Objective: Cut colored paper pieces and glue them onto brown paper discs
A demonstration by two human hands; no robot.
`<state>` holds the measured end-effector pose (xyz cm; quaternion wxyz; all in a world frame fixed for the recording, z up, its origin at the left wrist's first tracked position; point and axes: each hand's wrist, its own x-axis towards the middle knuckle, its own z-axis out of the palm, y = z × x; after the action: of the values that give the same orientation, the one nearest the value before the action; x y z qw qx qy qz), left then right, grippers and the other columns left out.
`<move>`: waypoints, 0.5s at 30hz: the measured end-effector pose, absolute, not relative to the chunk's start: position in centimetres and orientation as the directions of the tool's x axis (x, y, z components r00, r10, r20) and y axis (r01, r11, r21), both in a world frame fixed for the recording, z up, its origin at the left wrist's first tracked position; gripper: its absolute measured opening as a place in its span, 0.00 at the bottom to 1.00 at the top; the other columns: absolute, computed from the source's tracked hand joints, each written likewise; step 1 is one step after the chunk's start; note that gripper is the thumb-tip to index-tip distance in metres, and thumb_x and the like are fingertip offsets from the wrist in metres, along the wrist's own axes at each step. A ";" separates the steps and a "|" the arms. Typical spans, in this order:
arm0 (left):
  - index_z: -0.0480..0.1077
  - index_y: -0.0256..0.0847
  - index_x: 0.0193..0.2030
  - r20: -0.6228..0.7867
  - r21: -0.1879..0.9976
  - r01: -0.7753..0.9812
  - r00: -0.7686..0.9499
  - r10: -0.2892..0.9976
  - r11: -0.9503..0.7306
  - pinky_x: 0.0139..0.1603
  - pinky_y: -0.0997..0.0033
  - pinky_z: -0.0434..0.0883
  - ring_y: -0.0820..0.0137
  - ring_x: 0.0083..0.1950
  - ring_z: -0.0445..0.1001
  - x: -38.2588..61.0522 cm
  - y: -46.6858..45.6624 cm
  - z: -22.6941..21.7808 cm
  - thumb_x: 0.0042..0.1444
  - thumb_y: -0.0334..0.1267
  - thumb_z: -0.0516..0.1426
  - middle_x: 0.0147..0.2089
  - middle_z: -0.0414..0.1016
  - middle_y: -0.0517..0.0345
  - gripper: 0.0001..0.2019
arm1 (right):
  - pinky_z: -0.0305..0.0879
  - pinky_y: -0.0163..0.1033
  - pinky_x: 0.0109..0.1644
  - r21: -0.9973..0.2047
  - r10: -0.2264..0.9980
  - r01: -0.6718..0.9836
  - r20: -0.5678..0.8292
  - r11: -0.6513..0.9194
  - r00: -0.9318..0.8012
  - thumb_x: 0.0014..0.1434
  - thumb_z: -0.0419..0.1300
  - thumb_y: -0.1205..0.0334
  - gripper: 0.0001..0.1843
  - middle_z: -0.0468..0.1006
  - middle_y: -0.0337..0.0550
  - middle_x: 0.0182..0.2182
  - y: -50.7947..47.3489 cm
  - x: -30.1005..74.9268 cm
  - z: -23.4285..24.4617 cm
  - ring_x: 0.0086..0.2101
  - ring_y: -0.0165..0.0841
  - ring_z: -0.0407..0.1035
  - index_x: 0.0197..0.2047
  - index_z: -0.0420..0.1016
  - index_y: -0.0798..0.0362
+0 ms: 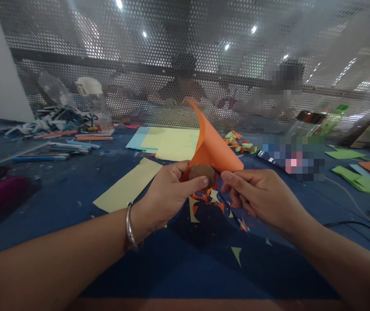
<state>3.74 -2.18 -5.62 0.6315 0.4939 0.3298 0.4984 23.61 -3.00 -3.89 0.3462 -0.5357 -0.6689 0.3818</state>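
My left hand (172,190) is closed around a sheet of orange paper (219,144) and a round brown disc (201,173), its thumb pressed on the disc's face. The disc lies against the lower part of the sheet, whose upper part curls up and away. Close by the disc's right edge, my right hand (253,190) has thumb and fingers pinched together. A thin dark tip shows at its fingertips, too small to name. Below both hands lie orange and yellow paper scraps (194,211) with round cut-outs, partly hidden, and a slim blue object (228,203).
Yellow sheets (175,142) and a yellow strip (128,185) lie on the blue table. Small cut pieces (237,142) are heaped behind. A phone (279,162) is at right, pens (58,151) and a bottle (96,103) at left. A perforated metal screen (139,65) stands behind.
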 end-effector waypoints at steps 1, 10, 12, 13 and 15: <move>0.78 0.34 0.35 0.073 0.948 -0.317 0.281 0.957 0.021 0.33 0.77 0.68 0.78 0.29 0.70 3.8 -2.2 -5.6 0.49 0.33 0.70 0.30 0.78 0.61 0.09 | 0.49 0.28 0.15 -0.875 0.980 0.462 0.063 0.144 -0.187 0.63 0.60 0.37 0.29 0.71 0.36 0.14 -3.0 23.6 -3.9 0.12 0.20 0.56 0.27 0.77 0.55; 0.79 0.34 0.38 -0.030 0.903 -0.398 0.323 0.946 0.164 0.32 0.76 0.71 0.74 0.30 0.76 3.7 -2.2 -5.5 0.47 0.32 0.72 0.32 0.81 0.57 0.12 | 0.50 0.28 0.16 -0.853 0.978 0.491 0.094 0.175 -0.185 0.63 0.59 0.36 0.30 0.69 0.36 0.13 -3.0 23.8 -3.8 0.13 0.20 0.55 0.26 0.77 0.55; 0.79 0.34 0.37 -0.031 0.902 -0.399 0.324 0.946 0.166 0.29 0.77 0.69 0.75 0.27 0.75 3.8 -2.2 -5.4 0.45 0.32 0.73 0.29 0.80 0.58 0.13 | 0.51 0.28 0.16 -0.842 0.976 0.504 0.109 0.192 -0.189 0.63 0.58 0.36 0.30 0.69 0.36 0.14 -3.0 23.8 -3.8 0.13 0.20 0.56 0.25 0.77 0.55; 0.79 0.34 0.37 -0.028 0.904 -0.396 0.324 0.946 0.162 0.28 0.78 0.68 0.76 0.26 0.74 3.7 -2.2 -5.4 0.45 0.33 0.73 0.29 0.79 0.59 0.13 | 0.51 0.28 0.16 -0.837 0.974 0.510 0.116 0.200 -0.192 0.63 0.58 0.37 0.30 0.70 0.37 0.14 -3.0 23.8 -3.8 0.14 0.20 0.57 0.25 0.77 0.55; 0.79 0.33 0.37 -0.016 0.910 -0.387 0.328 0.945 0.149 0.28 0.79 0.67 0.77 0.26 0.73 3.7 -2.2 -5.4 0.46 0.33 0.73 0.29 0.78 0.60 0.12 | 0.51 0.28 0.17 -0.832 0.972 0.514 0.120 0.209 -0.201 0.64 0.58 0.37 0.30 0.71 0.37 0.15 -3.0 23.8 -3.7 0.14 0.20 0.57 0.25 0.77 0.55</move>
<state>3.67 -2.21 -5.39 0.6876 0.4370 0.3190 0.4842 23.79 -3.03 -3.68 0.3415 -0.5320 -0.6984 0.3355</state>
